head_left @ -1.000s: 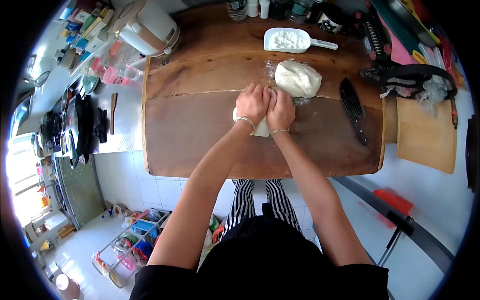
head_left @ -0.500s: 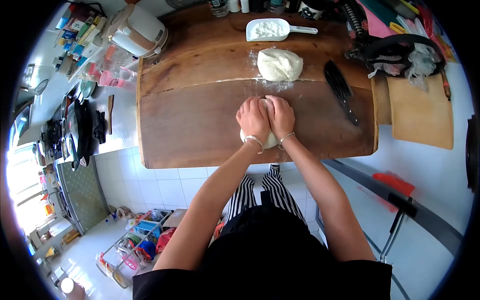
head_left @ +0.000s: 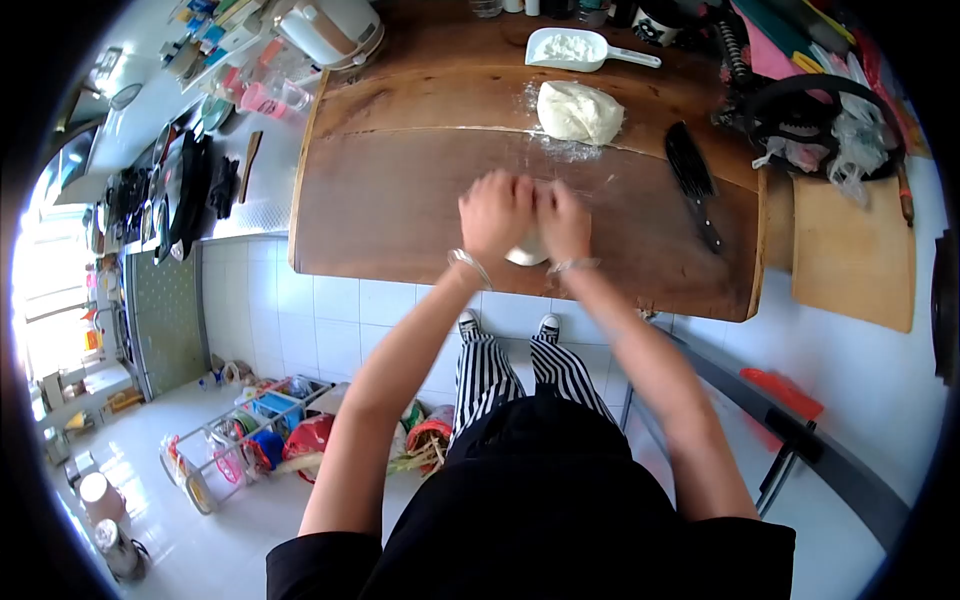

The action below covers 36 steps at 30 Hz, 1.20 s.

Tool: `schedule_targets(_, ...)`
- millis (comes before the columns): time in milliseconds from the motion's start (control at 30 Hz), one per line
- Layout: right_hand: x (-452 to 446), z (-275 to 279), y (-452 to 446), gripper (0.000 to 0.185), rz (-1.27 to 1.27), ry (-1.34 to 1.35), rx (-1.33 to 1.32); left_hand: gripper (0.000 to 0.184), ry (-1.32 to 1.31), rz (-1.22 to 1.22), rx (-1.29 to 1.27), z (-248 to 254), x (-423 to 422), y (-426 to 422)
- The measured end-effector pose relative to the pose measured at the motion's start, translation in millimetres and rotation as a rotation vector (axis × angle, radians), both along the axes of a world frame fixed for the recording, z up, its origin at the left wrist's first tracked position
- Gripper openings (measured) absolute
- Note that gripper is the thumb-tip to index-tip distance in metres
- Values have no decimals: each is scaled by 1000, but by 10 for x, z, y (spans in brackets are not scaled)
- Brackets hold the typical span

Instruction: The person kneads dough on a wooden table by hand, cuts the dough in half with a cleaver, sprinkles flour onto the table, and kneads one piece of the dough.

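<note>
A piece of white dough (head_left: 528, 250) lies on the wooden board (head_left: 380, 210) near its front edge, mostly hidden beneath both hands. My left hand (head_left: 496, 214) covers its left side, fingers curled over the far edge. Close beside it, my right hand (head_left: 565, 222) grips the right side, slightly blurred by motion. Each wrist wears a silvery bracelet. Beyond the hands, a larger lump of dough (head_left: 580, 112) rests amid scattered flour, touched by neither hand.
A white scoop of flour (head_left: 565, 48) lies at the back of the board. To the right is a black-bladed knife (head_left: 690, 175), with a wooden panel (head_left: 855, 250) past the board's edge. A kettle-like appliance (head_left: 335, 30) stands back left.
The camera view has tilted and shifted, so the board appears higher and rotated. My hands stay on the smaller dough and have spread slightly apart at the wrists.
</note>
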State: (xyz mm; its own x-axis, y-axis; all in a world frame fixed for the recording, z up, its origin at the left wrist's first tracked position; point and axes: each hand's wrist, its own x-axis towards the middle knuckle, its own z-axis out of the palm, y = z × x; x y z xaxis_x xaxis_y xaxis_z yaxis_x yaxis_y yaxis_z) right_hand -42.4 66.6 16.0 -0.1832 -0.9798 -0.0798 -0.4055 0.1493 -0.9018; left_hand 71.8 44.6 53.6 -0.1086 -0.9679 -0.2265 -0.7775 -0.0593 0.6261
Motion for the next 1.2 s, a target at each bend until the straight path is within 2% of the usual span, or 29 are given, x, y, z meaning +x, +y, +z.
schedule_targets(33,75,-107,207,32,-15,339,-142,36,-148,-18,-232,-32,-23,251)
schedule_targets(100,79,-314,505,28,5,367,-477,37,10,-41,-591,-506,90,606)
schedule_targets(167,90,-408,570,27,22,436,-545,38,98,44,-705,-838,120,759)
schedule_targets(200,91,-422,521,26,36,506,-622,38,54,45,-713,-853,128,731)
schedule_targets(300,83,-470,132,27,45,487,-574,38,12,81,-649,-894,100,375)
schedule_targets(500,33,-534,-790,16,-41,446,-555,21,7,140,-635,-750,-23,-506)
schedule_targets(567,9,-551,-921,19,-27,445,-388,20,-14,125,-467,-694,-32,-656)
schedule_targets(633,26,-473,-980,21,-39,492,-293,25,-44,107,-449,-746,-10,-796)
schedule_targets(667,43,-443,-1035,21,-36,505,-164,29,-36,43,-418,-784,12,-882)
schedule_targets(700,80,-338,-1028,21,-32,515,-36,33,-30,-21,-389,-641,39,-884)
schedule_targets(733,68,-224,-975,21,-36,517,-54,38,-18,-26,-273,-491,67,-873)
schedule_targets(767,6,-123,-851,22,15,406,-110,38,-15,-22,-285,-362,110,-824)
schedule_targets(833,-76,53,-445,22,128,180,-183,40,-214,-172,-97,46,190,-471)
schedule_targets(867,-73,16,-268,19,147,340,-258,31,-207,-127,-276,-130,170,-271)
schedule_targets(900,-42,-128,-86,18,142,430,-342,31,-210,-119,-269,-295,174,-60)
schedule_targets(967,-2,-408,141,19,35,309,-344,21,49,-76,-756,-550,143,137)
schedule_targets(1000,12,-454,67,19,34,308,-340,17,63,-58,-763,-538,62,127)
schedule_targets(1067,52,-570,-17,19,-196,325,-388,19,63,-71,-741,-573,1,-70)
schedule_targets(1200,-37,-662,-534,18,-261,289,-390,13,54,-107,-722,-649,-107,-631)
